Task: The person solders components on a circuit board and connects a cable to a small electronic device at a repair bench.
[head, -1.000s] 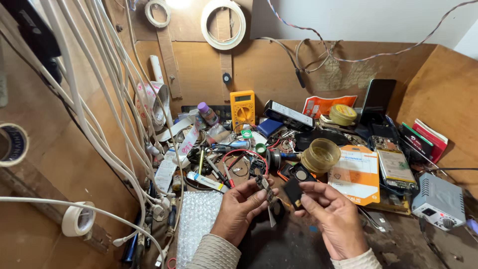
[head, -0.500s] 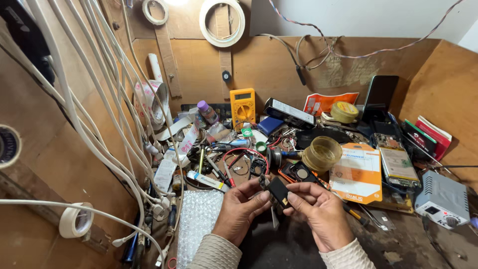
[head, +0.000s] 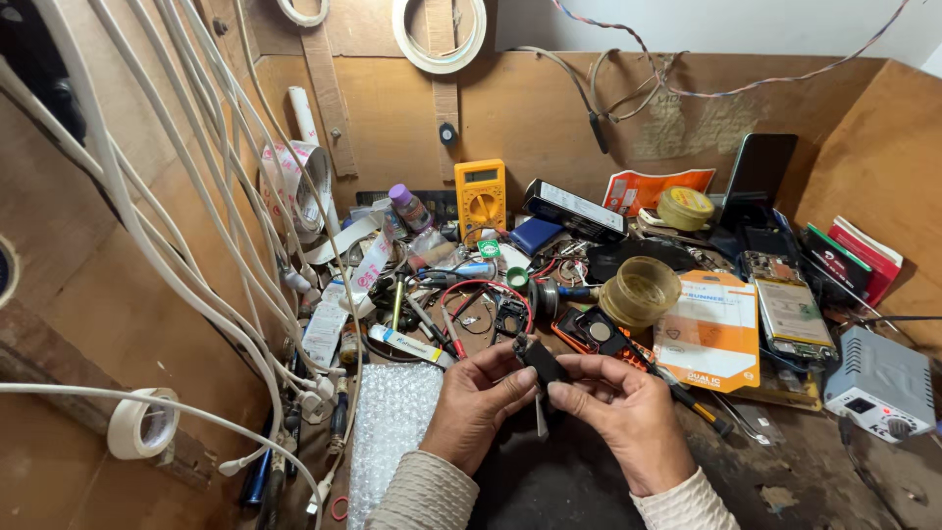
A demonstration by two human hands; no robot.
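Observation:
Both my hands meet over the front middle of a cluttered wooden workbench. A small black electronic part (head: 541, 360) is pinched between them. My left hand (head: 478, 402) grips its left end with thumb and fingers. My right hand (head: 630, 417) holds its right end from the other side. A thin grey strip (head: 541, 417) hangs down below the part between my palms. Cream knitted cuffs cover both wrists.
A sheet of bubble wrap (head: 392, 422) lies left of my hands. Behind them sit a yellow multimeter (head: 481, 199), a translucent round tub (head: 643, 291), an orange-and-white packet (head: 713, 329), tools and red wires. White cables (head: 186, 245) hang along the left wall. A grey box (head: 880, 381) stands at right.
My hands have drawn closer together, and the black part is now gripped from both ends. The view has shifted slightly.

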